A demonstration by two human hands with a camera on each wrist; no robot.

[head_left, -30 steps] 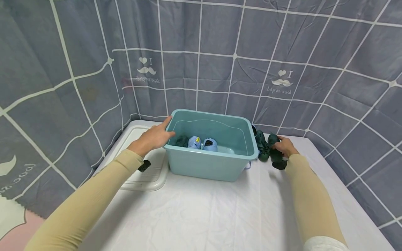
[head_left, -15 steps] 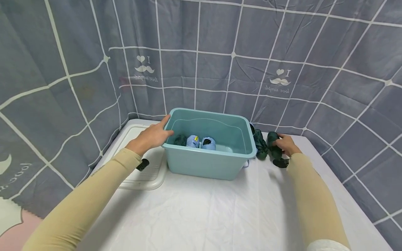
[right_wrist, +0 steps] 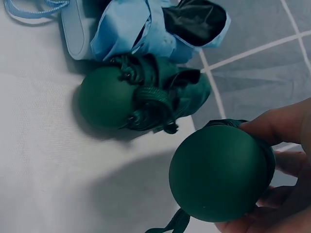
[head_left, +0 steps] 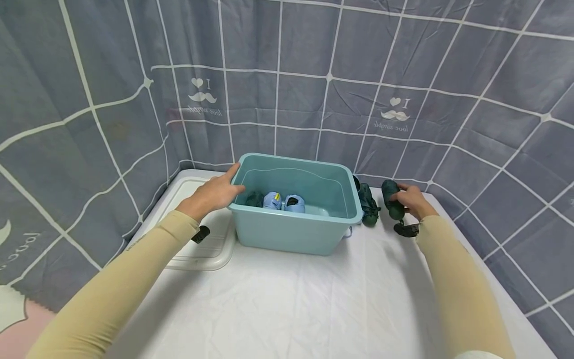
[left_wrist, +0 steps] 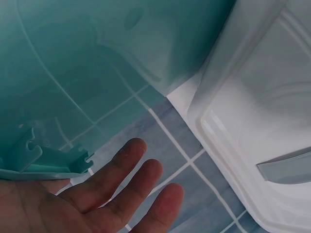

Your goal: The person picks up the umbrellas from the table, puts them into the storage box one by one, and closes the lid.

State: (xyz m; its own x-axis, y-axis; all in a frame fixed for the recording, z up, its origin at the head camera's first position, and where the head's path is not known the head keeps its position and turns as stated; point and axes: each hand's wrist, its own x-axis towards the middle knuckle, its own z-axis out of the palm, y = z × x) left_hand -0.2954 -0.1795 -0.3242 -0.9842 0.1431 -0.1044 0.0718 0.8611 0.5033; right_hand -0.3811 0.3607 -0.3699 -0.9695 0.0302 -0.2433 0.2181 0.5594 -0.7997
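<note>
Folded dark green umbrella (head_left: 392, 198), gripped by the right hand (head_left: 411, 201) just right of the teal storage bin (head_left: 296, 234), lifted slightly off the white tabletop (head_left: 287, 304); its long axis runs roughly from near to far, round handle end (right_wrist: 221, 174) toward the wrist camera, strap dangling below. Fingers (right_wrist: 279, 126) and thumb curl around the shaft behind the knob. A second green umbrella (head_left: 368, 204) lies between this one and the bin wall, with a light blue umbrella (right_wrist: 146, 26) beside it. Left hand (head_left: 214, 193) rests with straight fingers on the bin's left rim, holding nothing. Bin contains more folded umbrellas (head_left: 282, 202); clear lid (head_left: 202, 249) lies left
</note>
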